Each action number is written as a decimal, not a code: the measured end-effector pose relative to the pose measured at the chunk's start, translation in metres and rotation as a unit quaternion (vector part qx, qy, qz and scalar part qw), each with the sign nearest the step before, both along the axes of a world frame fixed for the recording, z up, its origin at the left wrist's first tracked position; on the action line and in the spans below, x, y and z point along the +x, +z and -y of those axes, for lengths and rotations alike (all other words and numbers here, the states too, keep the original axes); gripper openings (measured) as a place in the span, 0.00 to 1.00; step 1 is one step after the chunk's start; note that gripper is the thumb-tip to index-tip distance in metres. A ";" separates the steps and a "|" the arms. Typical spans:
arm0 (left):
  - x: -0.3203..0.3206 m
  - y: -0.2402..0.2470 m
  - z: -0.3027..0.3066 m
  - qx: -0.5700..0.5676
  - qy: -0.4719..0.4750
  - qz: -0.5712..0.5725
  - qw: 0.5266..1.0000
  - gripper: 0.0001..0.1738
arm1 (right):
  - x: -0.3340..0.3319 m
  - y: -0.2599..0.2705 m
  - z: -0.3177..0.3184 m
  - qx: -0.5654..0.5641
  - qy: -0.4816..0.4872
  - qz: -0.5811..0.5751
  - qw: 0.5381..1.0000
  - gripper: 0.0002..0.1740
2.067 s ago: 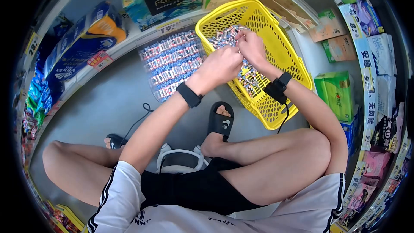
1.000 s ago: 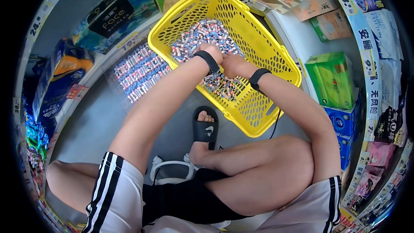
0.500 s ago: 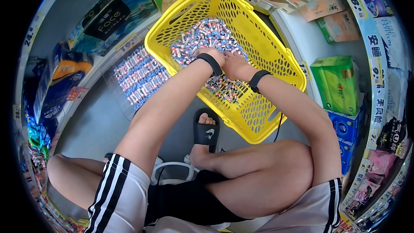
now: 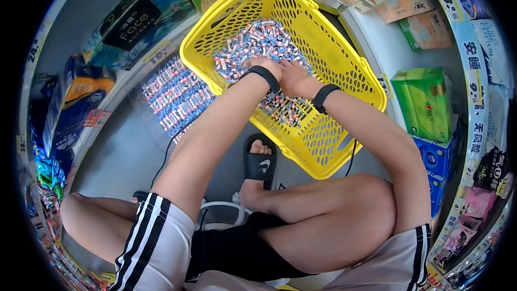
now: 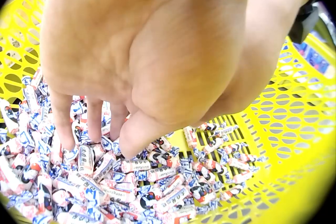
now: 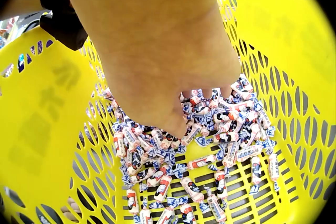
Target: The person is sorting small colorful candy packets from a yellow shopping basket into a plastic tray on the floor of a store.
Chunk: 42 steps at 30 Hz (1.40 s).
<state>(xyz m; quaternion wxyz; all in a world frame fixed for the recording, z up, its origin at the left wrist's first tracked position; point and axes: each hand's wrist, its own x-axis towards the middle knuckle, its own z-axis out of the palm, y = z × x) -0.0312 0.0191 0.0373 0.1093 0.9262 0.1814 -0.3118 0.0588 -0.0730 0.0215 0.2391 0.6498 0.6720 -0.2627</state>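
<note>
In the head view, wrapped candies [image 4: 269,37] lie heaped toward the far left of a yellow basket [image 4: 344,59]. My left hand [image 4: 267,69] reaches into the heap, beside my right hand [image 4: 295,80]. Seen from the left wrist, the left hand [image 5: 142,50] has its fingers extended downward, with fingertips touching candies [image 5: 115,192]. In the right wrist view, the right hand [image 6: 163,61] rests among candies [image 6: 231,124], its fingers largely hidden behind the palm. No candy shows clearly held in either hand.
A flat clear package of candies in rows [image 4: 177,97] lies left of the basket. Shelves with tissue packs [image 4: 423,102] stand around. A sandalled foot [image 4: 259,161] is near the basket's front side, and a cable [image 4: 351,159] hangs by its near end.
Since the earliest frame, both hands have gone down into the candy heap, and the head view has shifted, with the basket lower left at first. Over the last half second the hands barely move.
</note>
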 end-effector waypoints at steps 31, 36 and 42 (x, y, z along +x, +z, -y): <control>-0.048 0.080 -0.015 -0.073 -0.021 0.347 0.935 0.07 | -0.011 0.090 0.039 0.334 -0.044 -0.124 0.933 0.21; -0.089 0.103 -0.032 -0.168 -0.002 0.385 0.908 0.08 | -0.030 0.117 0.030 0.389 -0.013 -0.211 0.897 0.08; -0.131 0.094 -0.050 -0.198 0.013 0.508 0.838 0.13 | -0.062 0.136 0.007 0.445 -0.067 -0.249 0.858 0.12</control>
